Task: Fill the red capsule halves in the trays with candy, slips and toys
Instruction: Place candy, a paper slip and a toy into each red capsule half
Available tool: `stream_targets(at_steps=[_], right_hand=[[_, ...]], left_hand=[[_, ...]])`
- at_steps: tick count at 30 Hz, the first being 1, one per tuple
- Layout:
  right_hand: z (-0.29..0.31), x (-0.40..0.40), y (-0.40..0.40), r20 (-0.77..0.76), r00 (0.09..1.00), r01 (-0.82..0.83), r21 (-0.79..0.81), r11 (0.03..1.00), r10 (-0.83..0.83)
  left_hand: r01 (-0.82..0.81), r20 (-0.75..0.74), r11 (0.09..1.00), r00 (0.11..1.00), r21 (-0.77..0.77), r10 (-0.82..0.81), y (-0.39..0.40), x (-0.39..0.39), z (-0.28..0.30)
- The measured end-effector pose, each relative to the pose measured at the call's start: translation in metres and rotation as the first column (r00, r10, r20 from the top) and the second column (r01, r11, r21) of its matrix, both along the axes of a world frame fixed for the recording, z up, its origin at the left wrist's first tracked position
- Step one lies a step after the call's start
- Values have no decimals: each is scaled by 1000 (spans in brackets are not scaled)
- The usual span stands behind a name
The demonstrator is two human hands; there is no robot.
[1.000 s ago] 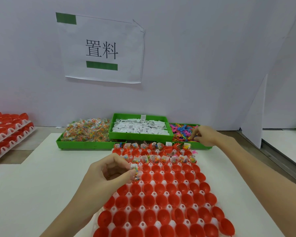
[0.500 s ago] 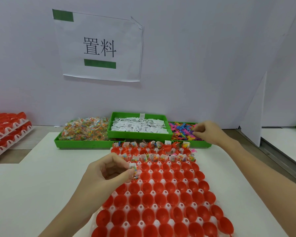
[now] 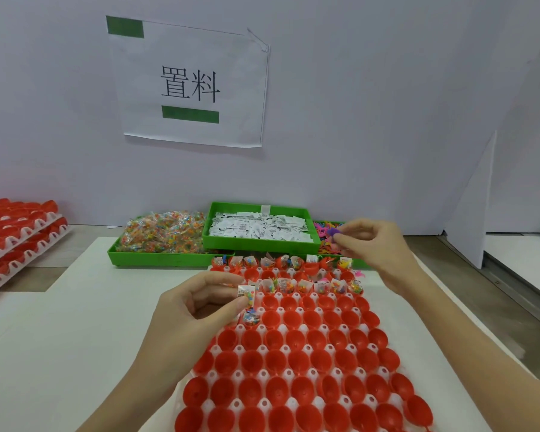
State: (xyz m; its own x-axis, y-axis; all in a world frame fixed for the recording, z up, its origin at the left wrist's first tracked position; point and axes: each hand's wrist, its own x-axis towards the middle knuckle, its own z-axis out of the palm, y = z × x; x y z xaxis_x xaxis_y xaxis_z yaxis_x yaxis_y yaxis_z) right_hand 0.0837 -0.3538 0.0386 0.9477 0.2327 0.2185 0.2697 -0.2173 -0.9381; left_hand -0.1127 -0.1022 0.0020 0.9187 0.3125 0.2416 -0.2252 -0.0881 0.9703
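A white tray of red capsule halves lies in front of me; its two far rows hold candy packets, slips and toys. My left hand pinches a white slip and a candy packet over the tray's left edge, third row from the back. My right hand pinches a purple toy above the bin of coloured toys. Green bins behind the tray hold candy packets and paper slips.
Stacked trays of red capsule halves sit at the far left. A paper sign hangs on the white wall behind the bins. A white panel stands at the right, with a table gap beside it.
My right hand has lifted out of the toy bin with a purple toy and drawn slightly back. My left hand keeps its slip and candy packet over the tray.
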Motion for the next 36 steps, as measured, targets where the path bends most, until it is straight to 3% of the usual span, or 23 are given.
stream_targets(at_steps=[9,19,26,30,36], right_hand=[[0,-98,62,-43,897,-443,-111,890,441],[7,-95,58,16,862,-485,-269,832,507],[-1,-79,60,28,884,-431,-336,838,466],[-6,-69,56,-45,905,-412,-342,845,423],[-16,-64,58,-80,905,-410,-425,807,417]], left_hand=[[9,38,997,999,78,-12,-5,1,-4],[-95,48,993,995,73,92,-14,8,-11],[-118,-2,970,993,214,122,-18,19,-7],[24,-48,878,999,478,-1,-12,32,9],[99,-69,635,995,766,-72,-9,48,17]])
